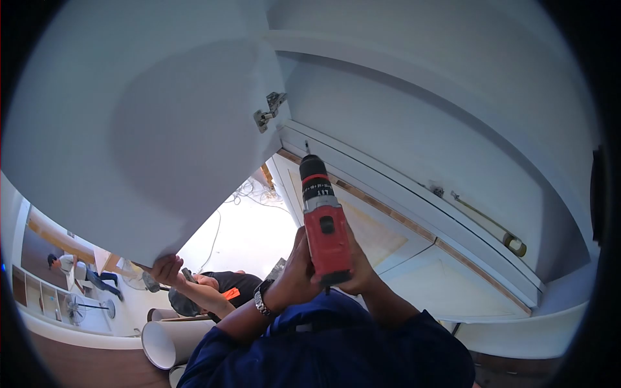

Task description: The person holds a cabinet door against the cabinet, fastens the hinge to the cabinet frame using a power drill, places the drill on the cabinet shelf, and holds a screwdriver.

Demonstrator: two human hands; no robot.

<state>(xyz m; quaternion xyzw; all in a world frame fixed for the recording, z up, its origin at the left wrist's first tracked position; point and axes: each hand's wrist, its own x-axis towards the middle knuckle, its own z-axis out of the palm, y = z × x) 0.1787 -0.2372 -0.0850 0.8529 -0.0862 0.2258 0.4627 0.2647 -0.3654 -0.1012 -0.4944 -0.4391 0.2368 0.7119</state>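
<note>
A red cordless drill [327, 236] with a black chuck points up and away from me, its bit near the pale cabinet ledge [362, 155]. My right hand [359, 268] is closed around the drill, mostly hidden behind its body. From the other side my left hand [292, 275] is closed against it too, with a metal-band watch [261, 297] on that wrist. Left of the bit, a metal hinge [270, 111] is fixed at the edge of a large white door panel [162, 142].
A co-worker's hand [167, 268] holds the panel's lower edge. On the cabinet surface at right lies a tape measure [515, 245], its blade partly out, beside small hardware [437, 191]. Below stand large rolled tubes [165, 343], a fan [76, 309] and another person [84, 271].
</note>
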